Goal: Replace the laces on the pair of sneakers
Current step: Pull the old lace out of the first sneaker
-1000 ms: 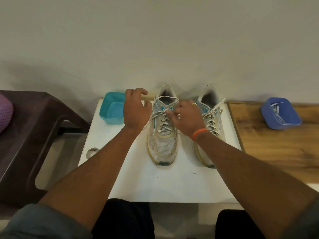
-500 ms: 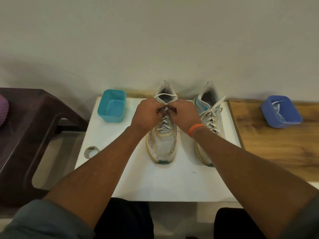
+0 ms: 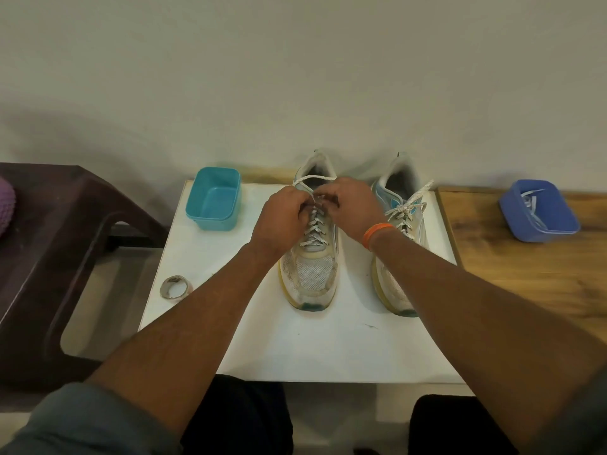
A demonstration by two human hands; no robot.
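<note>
The lace (image 3: 313,229) of the left sneaker (image 3: 311,257) is pinched near its top eyelets by both hands, the left hand (image 3: 282,218) and the right hand (image 3: 349,208) being brought close together with fingers curled over the tongue. A loop of lace is seen arching over the collar behind the knuckles. A slip is judged possible here: if the strand is pulled unevenly, the crossings lower down may be tightened or the end drawn out of an eyelet. The shoe could also be dragged across the white surface (image 3: 262,339), since it is held by nothing else. The right sneaker (image 3: 399,244) stands just beside the right wrist, still laced. A teal tub (image 3: 213,200) stands left, and a blue tub (image 3: 538,211) holding laces lies well apart.
</note>
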